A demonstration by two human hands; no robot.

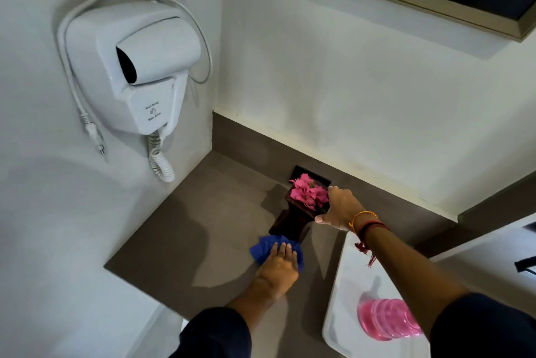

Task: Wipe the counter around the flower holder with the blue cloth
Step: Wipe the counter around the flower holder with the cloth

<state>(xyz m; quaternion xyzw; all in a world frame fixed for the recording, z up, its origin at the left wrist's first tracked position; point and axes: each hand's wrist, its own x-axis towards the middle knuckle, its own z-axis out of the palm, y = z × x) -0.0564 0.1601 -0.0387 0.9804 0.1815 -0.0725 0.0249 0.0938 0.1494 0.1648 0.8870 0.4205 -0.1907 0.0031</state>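
The left hand (280, 266) lies flat on the cloth (265, 249), fingers (282, 250) straight and pressed together, pointing toward the holder (293, 221). The cloth is bunched on the counter (185, 230), under and ahead of the fingertips, spilling out to their left, and touching the holder's near base. The right hand (338, 209) grips the holder's top edge from the right, thumb toward the viewer, fingers curled over the rim beside the pink flowers (307, 192). The dark holder appears tilted, near the back wall. A pink bottle (387, 318) stands on a white tray (348, 285) to the right, apart from both hands
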